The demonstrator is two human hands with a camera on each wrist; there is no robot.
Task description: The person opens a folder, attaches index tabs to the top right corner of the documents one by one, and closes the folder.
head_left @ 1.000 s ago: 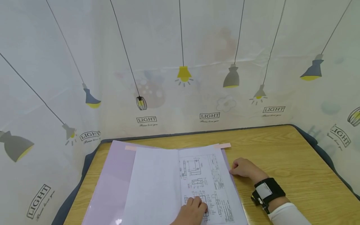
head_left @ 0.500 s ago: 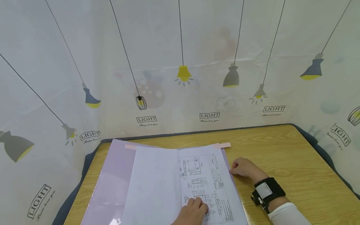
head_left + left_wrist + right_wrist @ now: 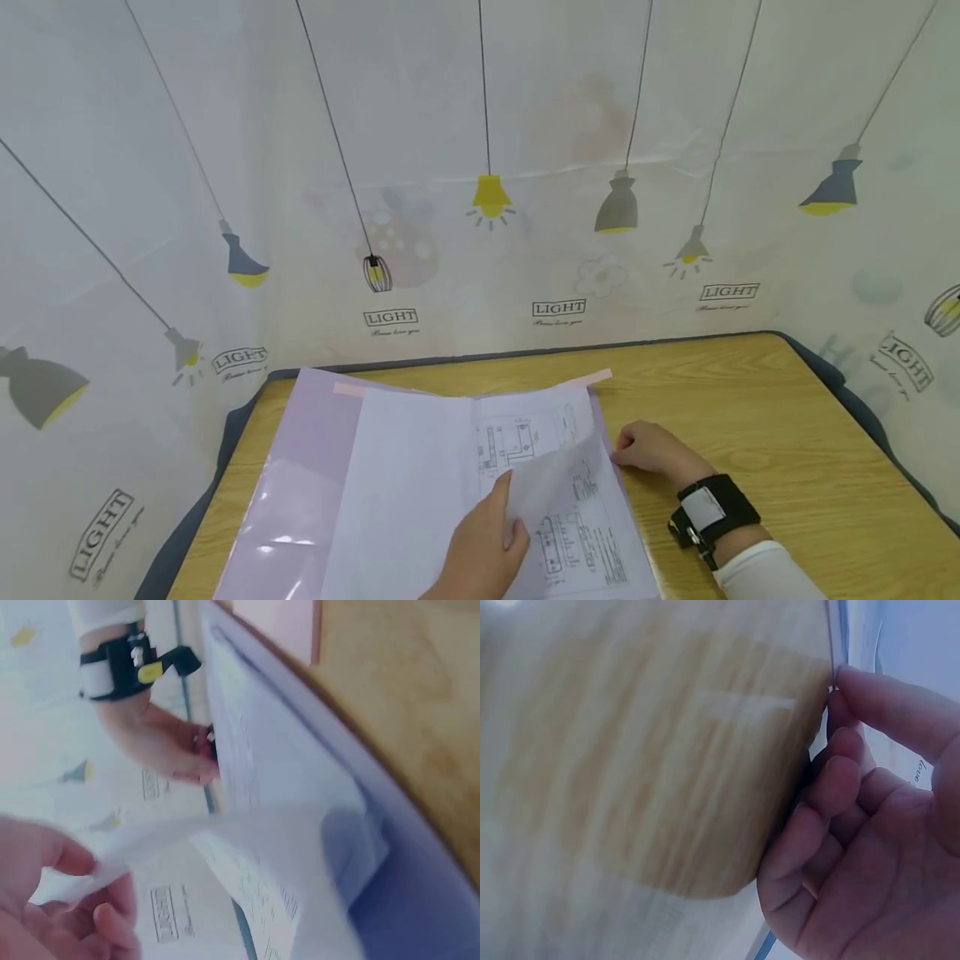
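Observation:
A lilac folder (image 3: 311, 450) lies spread on the table, with white pages inside. In the head view my left hand (image 3: 483, 542) pinches a page (image 3: 551, 483) printed with technical drawings. The page's right part curls up and over toward the left, and another drawing sheet (image 3: 585, 542) shows beneath it. Up close in the left wrist view, thumb and fingers grip the raised paper (image 3: 277, 847). At the folder's right edge, my right hand (image 3: 652, 446) pinches the thin cover edge (image 3: 836, 645) between thumb and index finger, its other fingers curled on the tabletop side.
Pink strips (image 3: 595, 380) stick out at the top corners of the pages. The wooden table (image 3: 787, 433) has a dark edge, and a curtain (image 3: 450, 108) printed with lamps surrounds it. A black wrist strap (image 3: 718, 510) with a device sits on the right wrist.
My left hand, earlier resting on the drawing page, has taken hold of it and lifted it, curling it leftward. The right hand has stayed at the folder's edge.

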